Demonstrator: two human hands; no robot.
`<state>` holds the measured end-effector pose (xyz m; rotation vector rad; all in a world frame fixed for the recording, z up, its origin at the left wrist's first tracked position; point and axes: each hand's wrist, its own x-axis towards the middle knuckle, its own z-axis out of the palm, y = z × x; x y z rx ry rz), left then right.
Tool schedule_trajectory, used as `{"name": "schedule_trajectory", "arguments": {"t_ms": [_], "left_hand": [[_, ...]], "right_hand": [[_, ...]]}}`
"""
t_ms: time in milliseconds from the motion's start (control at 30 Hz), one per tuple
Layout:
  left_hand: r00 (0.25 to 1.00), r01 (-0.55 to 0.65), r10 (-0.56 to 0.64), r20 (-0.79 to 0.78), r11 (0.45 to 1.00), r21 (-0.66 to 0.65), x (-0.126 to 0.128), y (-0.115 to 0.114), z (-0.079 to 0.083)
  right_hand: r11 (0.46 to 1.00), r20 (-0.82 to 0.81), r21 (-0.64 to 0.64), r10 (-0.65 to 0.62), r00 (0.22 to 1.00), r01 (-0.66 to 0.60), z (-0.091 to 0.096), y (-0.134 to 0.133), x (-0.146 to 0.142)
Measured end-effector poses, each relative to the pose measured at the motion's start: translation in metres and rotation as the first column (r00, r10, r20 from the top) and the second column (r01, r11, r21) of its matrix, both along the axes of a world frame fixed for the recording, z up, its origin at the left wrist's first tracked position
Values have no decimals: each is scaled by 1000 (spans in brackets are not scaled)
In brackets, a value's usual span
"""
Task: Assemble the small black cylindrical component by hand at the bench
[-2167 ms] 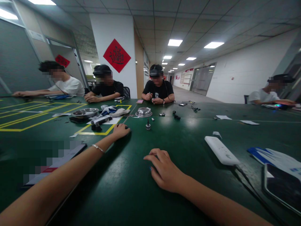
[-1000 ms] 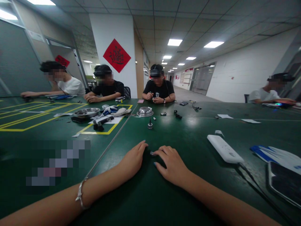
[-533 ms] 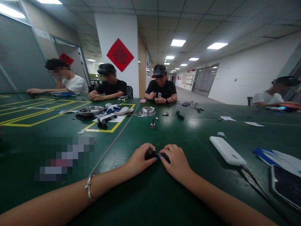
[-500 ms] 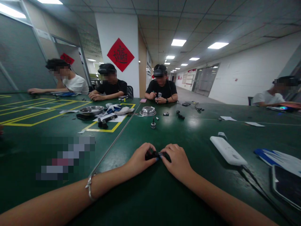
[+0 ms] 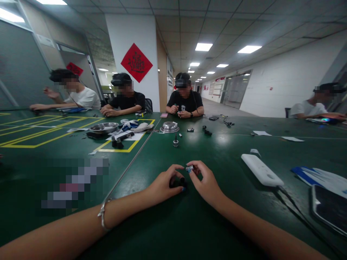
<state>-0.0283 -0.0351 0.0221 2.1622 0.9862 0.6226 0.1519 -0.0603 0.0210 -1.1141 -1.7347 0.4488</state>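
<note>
My left hand curls around a small black part, which lies between thumb and fingers; some of it is hidden by the hand. A short silver metal piece is pinched in the fingertips of my right hand, just right of the black part and apart from it. Both forearms rest along the green table. Farther off stand a small round metal part with a dark stem and a domed steel bowl.
A white power strip with its cable, a blue-white glove and a phone lie to the right. At left-centre are a steel dish, gloves and black parts. Several people sit around the table.
My right hand has drawn up and away from my left hand with the silver piece, which separates from the black part. My left fingers have spread slightly around the black part.
</note>
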Motion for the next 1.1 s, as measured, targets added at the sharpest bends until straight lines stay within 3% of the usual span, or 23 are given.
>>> {"name": "schedule_trajectory", "arguments": {"t_ms": [267, 833, 1100], "left_hand": [[1000, 12, -13, 19, 999, 34, -1, 1, -4], [998, 56, -56, -2, 998, 29, -1, 0, -3], [998, 53, -52, -20, 998, 44, 0, 1, -3]], "right_hand": [[990, 327, -11, 137, 935, -141, 2, -9, -7], [996, 369, -4, 82, 926, -86, 3, -7, -7], [998, 395, -8, -47, 918, 55, -2, -7, -7]]}}
